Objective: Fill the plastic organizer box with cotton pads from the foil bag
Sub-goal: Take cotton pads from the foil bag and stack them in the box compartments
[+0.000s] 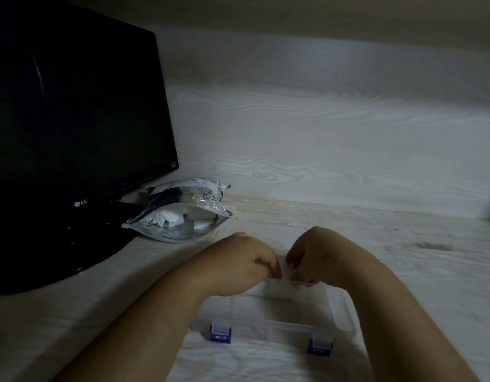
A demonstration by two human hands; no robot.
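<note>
The clear plastic organizer box (282, 323) lies on the desk in front of me, with two blue latches on its near side. My left hand (246, 260) and my right hand (317, 255) meet over its far edge. Both have curled fingers and pinch a pale translucent part of the box there. Whether that part is the lid or a divider cannot be told in the dim light. The silver foil bag (180, 216) lies to the left behind the hands, its mouth open, with white cotton pads (169, 216) showing inside.
A black monitor (73, 119) stands at the left on a dark base (59, 260) that reaches toward the bag. A pale wood-grain wall (335, 133) closes the back. The desk surface (417, 244) stretches to the right of the hands.
</note>
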